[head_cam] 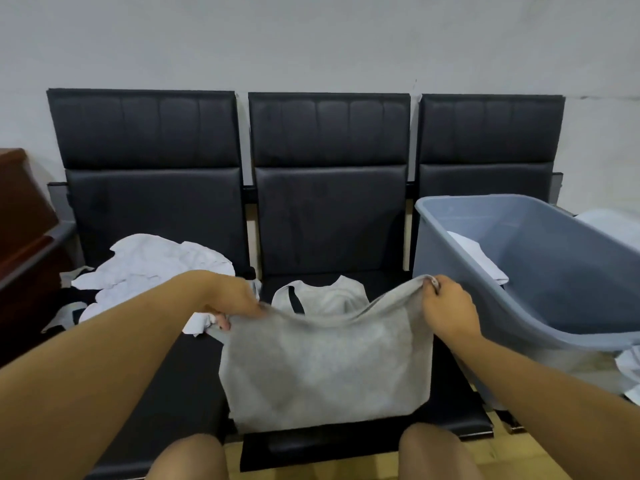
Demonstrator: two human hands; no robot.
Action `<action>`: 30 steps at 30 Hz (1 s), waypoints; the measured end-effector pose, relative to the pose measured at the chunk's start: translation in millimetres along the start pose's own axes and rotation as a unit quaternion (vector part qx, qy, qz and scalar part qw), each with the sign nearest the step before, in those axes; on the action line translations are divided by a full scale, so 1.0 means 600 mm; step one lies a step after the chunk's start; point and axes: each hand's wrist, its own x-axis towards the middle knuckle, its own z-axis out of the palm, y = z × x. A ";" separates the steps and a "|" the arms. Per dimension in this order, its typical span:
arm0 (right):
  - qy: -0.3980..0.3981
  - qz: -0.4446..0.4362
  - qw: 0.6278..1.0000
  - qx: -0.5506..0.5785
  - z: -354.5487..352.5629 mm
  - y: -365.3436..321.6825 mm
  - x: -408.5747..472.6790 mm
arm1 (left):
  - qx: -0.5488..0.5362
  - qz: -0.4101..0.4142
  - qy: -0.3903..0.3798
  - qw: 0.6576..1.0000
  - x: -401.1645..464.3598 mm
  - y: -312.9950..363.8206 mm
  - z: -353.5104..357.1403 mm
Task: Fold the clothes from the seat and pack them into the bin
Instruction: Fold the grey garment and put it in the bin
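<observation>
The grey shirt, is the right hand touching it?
Touching. The head view shows the right hand pinching the grey shirt's raised edge, its fingers curled over the cloth.

The single head view is looking forward and down, close over the black seats (329,216) against the wall (311,39).

A plain pale grey wall (311,39) filled the view from nine o'clock round to three. Against it stood a row of three black padded chairs (329,174), their backrests stitched in vertical panels and joined by a dark metal frame. At nine o'clock sat a reddish-brown wooden cabinet (20,209). Light wooden flooring (381,465) showed at six o'clock. The lighting was soft and even.
</observation>
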 end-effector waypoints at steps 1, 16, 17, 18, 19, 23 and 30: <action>0.004 -0.002 1.000 -0.003 0.007 -0.002 0.020 | 0.014 0.010 0.046 0.999 0.020 -0.001 -0.009; -0.048 0.036 0.995 -0.075 0.275 0.066 0.352 | -0.039 0.005 0.271 0.962 0.434 -0.073 -0.026; -0.064 0.046 0.993 -0.085 0.297 0.075 0.366 | -0.033 -0.002 0.265 0.964 0.460 -0.077 -0.023; -0.077 0.054 0.991 -0.093 0.317 0.083 0.378 | -0.024 -0.010 0.259 0.965 0.483 -0.081 -0.019; -0.087 0.063 0.989 -0.099 0.336 0.093 0.389 | -0.013 -0.018 0.254 0.967 0.502 -0.082 -0.014; -0.115 0.108 0.979 -0.130 0.392 0.130 0.419 | 0.024 -0.047 0.251 0.966 0.556 -0.088 0.011; 0.045 -0.119 0.962 -0.243 0.411 0.114 0.394 | 0.041 -0.012 0.417 0.908 0.538 -0.053 0.058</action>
